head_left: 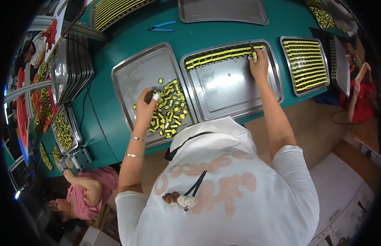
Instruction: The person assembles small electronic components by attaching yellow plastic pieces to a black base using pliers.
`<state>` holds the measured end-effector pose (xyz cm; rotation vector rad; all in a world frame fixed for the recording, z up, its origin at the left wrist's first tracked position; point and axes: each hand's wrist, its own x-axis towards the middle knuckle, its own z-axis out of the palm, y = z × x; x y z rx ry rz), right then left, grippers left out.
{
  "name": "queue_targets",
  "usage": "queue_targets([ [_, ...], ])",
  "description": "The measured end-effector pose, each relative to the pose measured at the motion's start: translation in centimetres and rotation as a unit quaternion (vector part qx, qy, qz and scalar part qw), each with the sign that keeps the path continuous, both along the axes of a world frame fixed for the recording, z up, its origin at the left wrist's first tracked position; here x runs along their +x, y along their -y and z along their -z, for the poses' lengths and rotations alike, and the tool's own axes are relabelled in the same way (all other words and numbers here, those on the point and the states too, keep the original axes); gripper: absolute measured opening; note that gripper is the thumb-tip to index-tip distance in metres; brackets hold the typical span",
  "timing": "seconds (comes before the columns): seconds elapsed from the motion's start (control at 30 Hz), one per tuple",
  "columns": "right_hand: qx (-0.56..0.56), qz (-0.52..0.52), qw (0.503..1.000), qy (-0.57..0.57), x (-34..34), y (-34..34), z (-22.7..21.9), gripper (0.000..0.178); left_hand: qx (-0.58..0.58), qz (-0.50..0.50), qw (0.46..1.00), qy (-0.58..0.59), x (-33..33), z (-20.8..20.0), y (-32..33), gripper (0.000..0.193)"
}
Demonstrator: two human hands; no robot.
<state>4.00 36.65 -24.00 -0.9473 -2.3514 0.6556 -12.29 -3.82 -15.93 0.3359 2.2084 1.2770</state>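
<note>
My right hand (259,66) is at the far right of the middle metal tray (223,92), its fingers closed on a small yellow-and-black part (255,57). A dark narrow shape juts out beyond those fingertips; I cannot tell what it is. Near them runs a row of similar parts (215,58) along the tray's far side. My left hand (146,107) is over the left metal tray (131,67), with its fingers curled around something dark that is mostly hidden. One of its fingers wears a white cover. Beside it lies a heap of loose yellow-and-black parts (172,108).
Blue-handled pliers (162,27) lie behind the left tray on the green table (112,53). A filled tray (307,65) stands at right, an unfilled tray (223,11) at the back. Stacked trays (71,69) are at far left. Co-workers sit at lower left and far right.
</note>
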Motion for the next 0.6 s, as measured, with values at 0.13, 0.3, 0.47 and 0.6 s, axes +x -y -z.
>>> queue_targets([
  [0.13,0.018,0.036,0.998,-0.048,0.7,0.3,0.3,0.034,0.291,-0.146,0.918,0.227,2.8,-3.3,-1.9,0.033],
  [0.3,-0.199,0.037,0.977,-0.068,1.7,4.5,-2.3,0.019,0.488,-0.147,0.792,0.337,6.5,-7.6,-4.2,0.038],
  [0.47,-0.425,-0.194,0.882,-0.064,2.5,12.3,-11.1,0.015,0.483,-0.097,0.804,0.333,8.2,-10.7,-4.9,0.042],
  [0.6,-0.323,-0.333,0.883,-0.074,2.3,16.2,-19.6,0.020,0.470,-0.076,0.814,0.333,9.0,-12.2,-4.7,0.041],
])
